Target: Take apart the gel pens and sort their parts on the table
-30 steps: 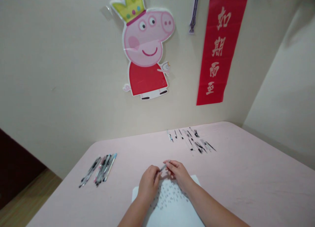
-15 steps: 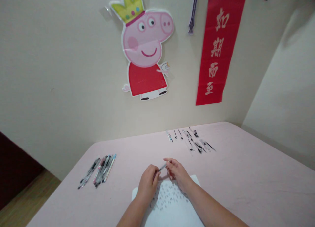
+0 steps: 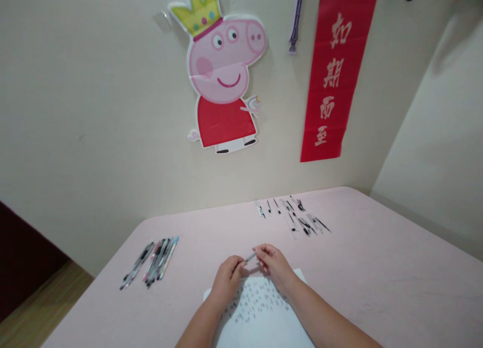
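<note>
Between my two hands is a slim grey pen point(image 3: 250, 257), held a little above the far edge of a sheet of paper point(image 3: 264, 323). My left hand point(image 3: 229, 277) is closed around its near-left end. At the other end, the fingertips of my right hand point(image 3: 272, 262) pinch the pen. My fingers cover both of its ends. Rows of small handwritten characters fill the upper part of the paper, which lies under my wrists.
On the pink table point(image 3: 377, 267), a bundle of pens point(image 3: 160, 261) lies to the left. Several taken-apart pen pieces point(image 3: 302, 222) are spread near the back edge. Behind stands a wall with a cartoon pig cutout point(image 3: 226, 121) and a red banner point(image 3: 328, 96).
My right fingers have drawn together into a tighter pinch on the pen. Both hands have shifted only slightly; the pens and pieces on the table have stayed put.
</note>
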The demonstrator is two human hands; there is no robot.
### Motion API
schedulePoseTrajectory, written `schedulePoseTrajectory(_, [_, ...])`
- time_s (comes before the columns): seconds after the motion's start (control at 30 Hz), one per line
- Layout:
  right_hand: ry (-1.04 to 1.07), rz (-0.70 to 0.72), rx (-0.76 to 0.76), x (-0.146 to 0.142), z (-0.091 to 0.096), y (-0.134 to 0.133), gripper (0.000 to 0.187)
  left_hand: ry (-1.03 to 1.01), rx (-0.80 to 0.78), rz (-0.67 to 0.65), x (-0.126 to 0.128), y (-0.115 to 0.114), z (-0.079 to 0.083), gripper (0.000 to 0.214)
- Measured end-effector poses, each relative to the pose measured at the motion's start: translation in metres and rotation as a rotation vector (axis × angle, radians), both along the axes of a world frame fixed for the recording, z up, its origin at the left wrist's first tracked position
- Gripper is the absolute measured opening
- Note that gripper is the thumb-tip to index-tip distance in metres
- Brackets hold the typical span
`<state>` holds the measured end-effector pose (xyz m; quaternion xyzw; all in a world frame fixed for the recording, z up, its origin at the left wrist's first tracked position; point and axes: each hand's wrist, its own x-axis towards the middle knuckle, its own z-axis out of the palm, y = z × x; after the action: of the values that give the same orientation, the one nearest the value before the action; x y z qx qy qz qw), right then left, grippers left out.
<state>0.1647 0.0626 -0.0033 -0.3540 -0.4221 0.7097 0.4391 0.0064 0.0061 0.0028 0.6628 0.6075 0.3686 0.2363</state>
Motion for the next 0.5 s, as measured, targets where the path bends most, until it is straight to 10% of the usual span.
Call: schedulePoseTrajectory(0.5, [-0.032, -0.013, 0.07, -0.0007, 0.0024, -0.0025, 0.037, 0.201, 0.081, 0.018, -0.0038, -0.0034, 0.0082, 0.017])
